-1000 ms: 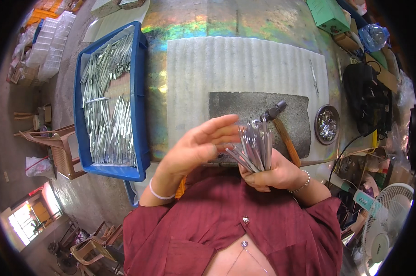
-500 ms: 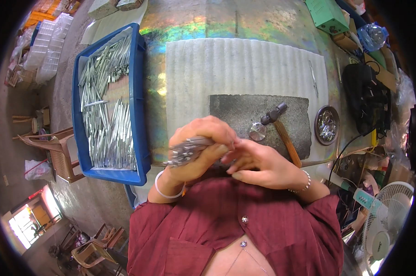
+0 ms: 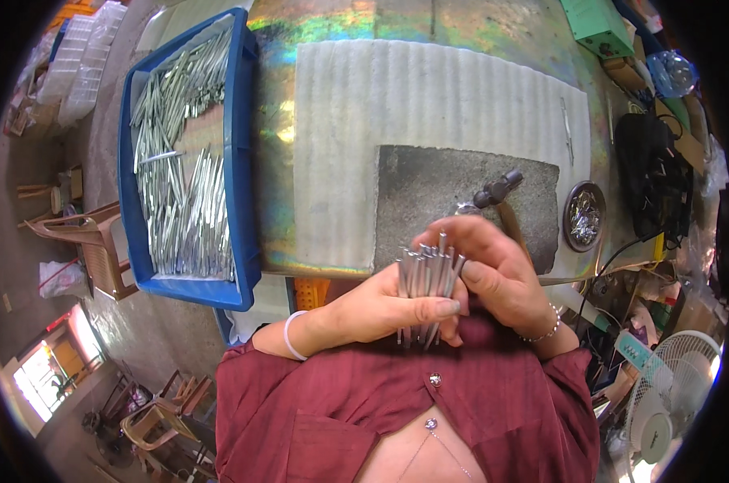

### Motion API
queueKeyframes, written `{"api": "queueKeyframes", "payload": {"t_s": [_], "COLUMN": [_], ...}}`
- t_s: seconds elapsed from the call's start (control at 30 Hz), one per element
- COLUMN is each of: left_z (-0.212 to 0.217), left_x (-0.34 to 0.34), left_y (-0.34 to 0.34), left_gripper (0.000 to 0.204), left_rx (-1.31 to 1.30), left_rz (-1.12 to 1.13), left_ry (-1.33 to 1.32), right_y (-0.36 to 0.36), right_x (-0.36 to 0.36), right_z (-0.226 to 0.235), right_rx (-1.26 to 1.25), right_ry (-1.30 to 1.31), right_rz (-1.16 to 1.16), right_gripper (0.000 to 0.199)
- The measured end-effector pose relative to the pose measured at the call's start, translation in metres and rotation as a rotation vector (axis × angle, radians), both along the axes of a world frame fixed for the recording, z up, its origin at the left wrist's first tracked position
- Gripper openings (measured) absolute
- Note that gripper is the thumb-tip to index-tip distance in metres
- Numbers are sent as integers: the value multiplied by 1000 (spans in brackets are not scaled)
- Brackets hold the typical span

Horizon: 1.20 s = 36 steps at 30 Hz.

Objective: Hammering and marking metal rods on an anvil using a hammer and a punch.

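My left hand (image 3: 368,310) is closed around a bundle of thin silvery metal rods (image 3: 425,275) held upright in front of my chest, its thumb across the front. My right hand (image 3: 505,278) curls around the bundle's right side, fingers behind the tops and thumb against a rod at the edge. Just beyond, a hammer (image 3: 497,187) lies on a dark grey slab (image 3: 417,181), its wooden handle partly behind my right hand. A small clear, shiny piece (image 3: 467,208) beside the hammer head is mostly covered by my fingers.
A blue tray (image 3: 242,169) full of similar rods stands at the left. Under the slab lies a white foam sheet (image 3: 332,121) with one slim rod (image 3: 567,133) on it. Right of the slab are a round dish (image 3: 571,240) of shiny bits, a black bag (image 3: 650,173) and a fan (image 3: 675,386).
The bundle has turned from lying sideways in my left hand to standing upright, and has moved right. My right hand has come up against it. The view has shifted slightly.
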<state>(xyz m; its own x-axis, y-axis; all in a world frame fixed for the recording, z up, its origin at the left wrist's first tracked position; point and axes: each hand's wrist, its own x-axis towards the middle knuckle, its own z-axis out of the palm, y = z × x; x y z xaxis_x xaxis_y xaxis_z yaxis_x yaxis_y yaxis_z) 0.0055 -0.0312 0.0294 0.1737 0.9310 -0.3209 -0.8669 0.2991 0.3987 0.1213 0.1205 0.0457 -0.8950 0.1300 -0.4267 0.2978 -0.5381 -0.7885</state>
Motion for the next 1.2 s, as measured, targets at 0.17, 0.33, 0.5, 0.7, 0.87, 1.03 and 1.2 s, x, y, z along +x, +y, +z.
{"api": "queueKeyframes", "payload": {"t_s": [0.17,0.33,0.5,0.7,0.87,1.03,1.2], "left_z": [-8,-4,0,1,-2,-6,2], "left_x": [8,4,-1,3,10,8,1], "left_y": [-12,-11,-9,9,19,24,27], "left_gripper": [28,28,36,34,29,26,25], "left_rx": [-124,-92,-208,-152,-197,-197,-225], "left_rz": [-11,-27,52,62,-9,19,57], "left_ry": [-65,28,-245,-155,7,25,28], "right_y": [-12,-11,-8,8,9,12,14], "right_x": [-6,-7,-4,-1,11,10,-1], "right_z": [-10,-8,-4,1,-11,-12,-11], "right_rx": [-303,-290,-289,-252,-159,-185,-193], "right_ry": [-141,-212,-140,-69,-21,6,-30], "right_rz": [155,167,55,30,20,-17,-26], "right_gripper": [47,39,38,32,30,28,28]}}
